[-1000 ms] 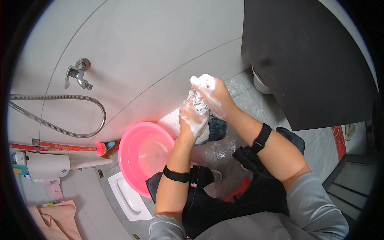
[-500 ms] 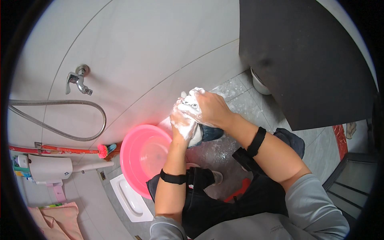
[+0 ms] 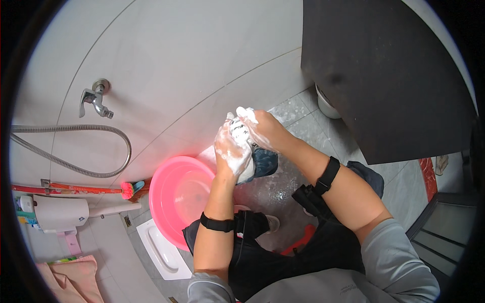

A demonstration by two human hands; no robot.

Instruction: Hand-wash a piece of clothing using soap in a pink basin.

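Observation:
A soapy, lathered blue and white piece of cloth (image 3: pixel 264 161), seemingly a garment, is bunched between my two hands above the wet floor. My left hand (image 3: pixel 231 146) has its fingers closed on the left side of it, with foam over the knuckles and wrist. On the other side my right hand (image 3: pixel 269 130) grips the upper edge, thick white suds on its thumb and fingers. A white part with dark marks shows between the hands, and a dark blue part hangs below. Just left of my left forearm stands a pink basin (image 3: pixel 172 202) with cloudy water in it.
On the wall at left are a metal tap (image 3: pixel 97 98) and a flexible metal hose (image 3: pixel 124 151). A white squat pan (image 3: pixel 164 252) sits by the basin. At right stands a large dark panel (image 3: pixel 384 81), with a white bucket (image 3: pixel 327 103) behind it. A red stool (image 3: pixel 298 241) is under me.
My hands have come slightly apart at the top, baring more of the white, dark-marked part between them. The cloth stays in both hands.

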